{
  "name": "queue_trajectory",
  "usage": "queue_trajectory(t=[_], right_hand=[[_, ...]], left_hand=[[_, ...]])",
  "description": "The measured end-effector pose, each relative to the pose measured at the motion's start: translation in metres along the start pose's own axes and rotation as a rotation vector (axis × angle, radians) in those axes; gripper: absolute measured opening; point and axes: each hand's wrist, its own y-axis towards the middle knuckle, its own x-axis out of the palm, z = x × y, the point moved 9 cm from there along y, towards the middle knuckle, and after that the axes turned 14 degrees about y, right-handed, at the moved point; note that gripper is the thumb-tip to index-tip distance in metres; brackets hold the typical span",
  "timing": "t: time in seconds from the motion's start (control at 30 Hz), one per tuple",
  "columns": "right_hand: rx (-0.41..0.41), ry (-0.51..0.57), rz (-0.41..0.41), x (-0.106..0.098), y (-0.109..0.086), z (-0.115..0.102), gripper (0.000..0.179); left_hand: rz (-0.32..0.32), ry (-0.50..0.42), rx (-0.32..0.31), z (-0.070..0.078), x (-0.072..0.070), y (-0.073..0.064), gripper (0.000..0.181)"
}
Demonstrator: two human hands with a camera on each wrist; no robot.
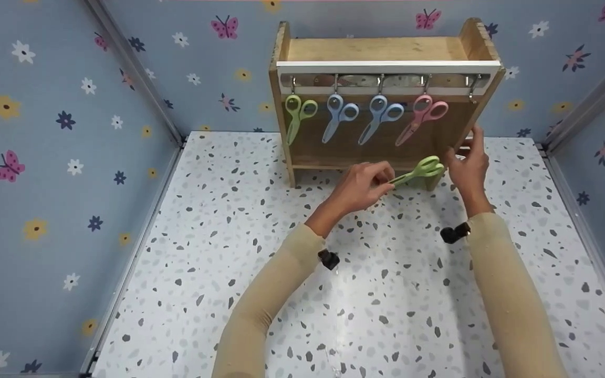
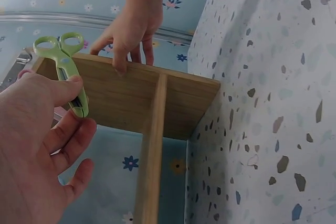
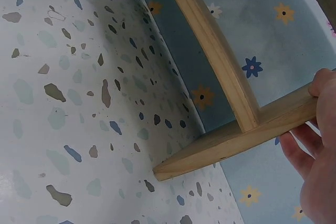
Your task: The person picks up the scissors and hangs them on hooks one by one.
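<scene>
My left hand [image 1: 361, 186] pinches green scissors [image 1: 422, 169] by the blade end, handle loops pointing away to the right. In the left wrist view the thumb and fingers of that hand hold the blades of the scissors [image 2: 65, 66]. My right hand [image 1: 469, 165] grips the right side panel of a wooden rack [image 1: 376, 50], thumb on one face and fingers on the other, as the right wrist view also shows. Green scissors [image 1: 294, 116], two blue scissors [image 1: 335, 116] [image 1: 377, 118] and pink scissors [image 1: 418, 116] hang from the rack's hooks.
A metal hook strip [image 1: 352, 80] runs along the rack's front; its rightmost hook [image 1: 471, 88] carries nothing. The rack stands on a speckled white table [image 1: 229, 236], close to the flowered back wall [image 1: 218, 68]. Flowered side walls [image 1: 55, 157] rise left and right.
</scene>
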Motion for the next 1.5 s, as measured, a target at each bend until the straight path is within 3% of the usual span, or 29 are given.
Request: queue_trajectory(t=[0.4, 0.73, 1.03, 1.3, 1.5], right_hand=[[-0.024, 0.007, 0.016, -0.001, -0.002, 0.001, 0.08], [-0.082, -0.034, 0.047, -0.003, -0.003, -0.001, 0.07], [-0.063, -0.012, 0.035, -0.002, -0.002, 0.0, 0.067], [-0.021, -0.017, 0.045, -0.004, -0.001, 0.0, 0.048], [-0.008, -0.03, 0.029, -0.004, -0.001, 0.0, 0.058]], left_hand=[[0.002, -0.003, 0.024, 0.015, -0.008, 0.018, 0.02], [0.061, -0.02, 0.031, 0.029, -0.014, 0.033, 0.02], [0.104, -0.011, 0.025, 0.038, -0.017, 0.047, 0.02], [0.138, -0.006, 0.03, 0.046, -0.025, 0.06, 0.019], [0.162, -0.031, 0.027, 0.049, -0.027, 0.068, 0.019]])
